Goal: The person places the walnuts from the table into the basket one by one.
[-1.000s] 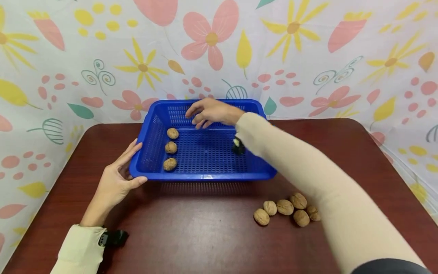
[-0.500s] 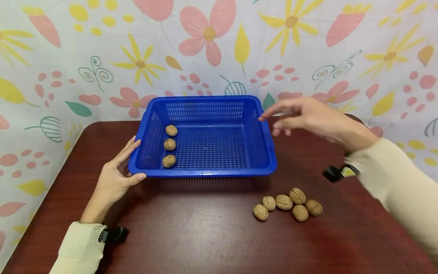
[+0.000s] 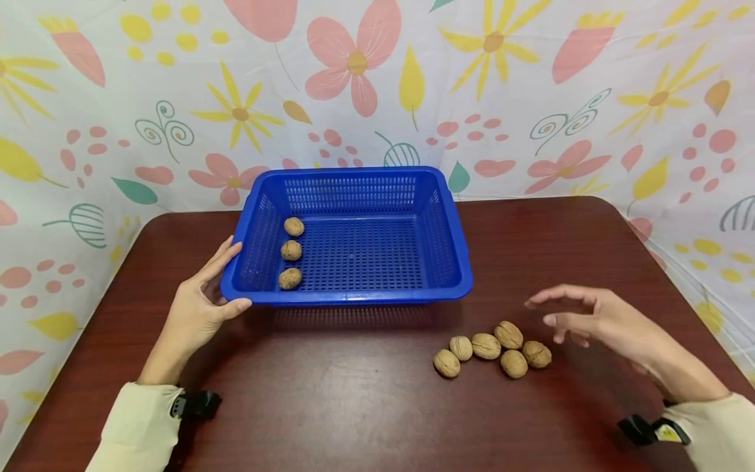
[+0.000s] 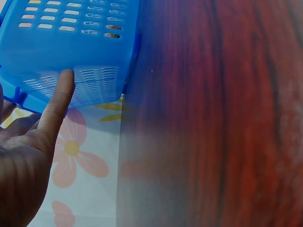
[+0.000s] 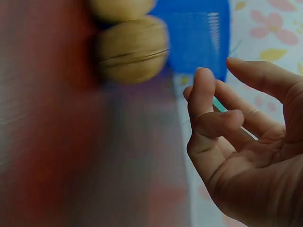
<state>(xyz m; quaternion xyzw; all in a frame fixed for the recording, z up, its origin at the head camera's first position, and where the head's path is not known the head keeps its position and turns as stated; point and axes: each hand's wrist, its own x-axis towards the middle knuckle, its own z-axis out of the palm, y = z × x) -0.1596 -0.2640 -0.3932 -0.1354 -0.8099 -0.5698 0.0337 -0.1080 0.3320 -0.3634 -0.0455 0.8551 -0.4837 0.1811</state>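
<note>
A blue plastic basket [image 3: 350, 297] with slotted walls stands on the table, three walnuts [image 3: 291, 250] in a row along its left side inside. My left hand [image 3: 197, 311] holds the basket's front left corner, thumb at the front rim and fingers on the left edge. In the left wrist view a straight digit [image 4: 59, 99] lies against the basket's outer wall. Over the table at the right, my right hand [image 3: 616, 328] holds nothing, its fingers loosely bent. Just left of it lie several walnuts [image 3: 509, 335] in a loose cluster; two walnuts [image 5: 135, 49] show in the right wrist view.
The dark red-brown wooden table [image 3: 354, 406] reaches back to a white cloth [image 3: 519, 118] printed with flowers and leaves. The basket stands close to that cloth. Black wrist straps [image 3: 197, 405] are on both wrists.
My right hand has left the space over the basket, swung out to the right and come down near the loose walnuts. The left hand stays at the basket's corner; the walnuts lie as before.
</note>
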